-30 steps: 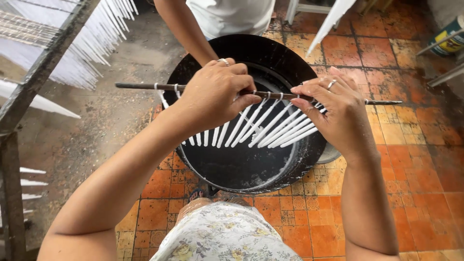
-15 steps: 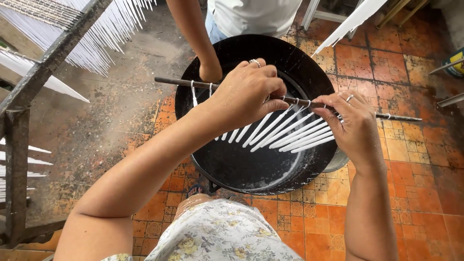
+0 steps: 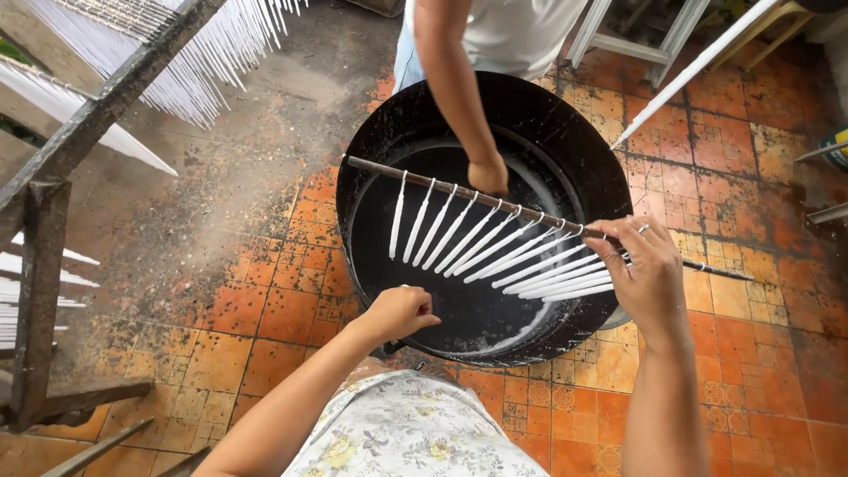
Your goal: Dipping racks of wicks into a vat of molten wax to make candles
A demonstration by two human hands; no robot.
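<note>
held level across the wide black metal basin: a thin dark rod strung with slim white candles, right hand pinching it so they dangle clear; left hand loosely curled, empty, at the near rim; a co-worker's hand behind.

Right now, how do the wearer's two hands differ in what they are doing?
The right hand grips the thin rod hung with white candles, raised over the black pot. The left hand holds nothing, loosely curled at the pot's near rim. The right sits higher in view, the left lower. Both are bare.
</note>
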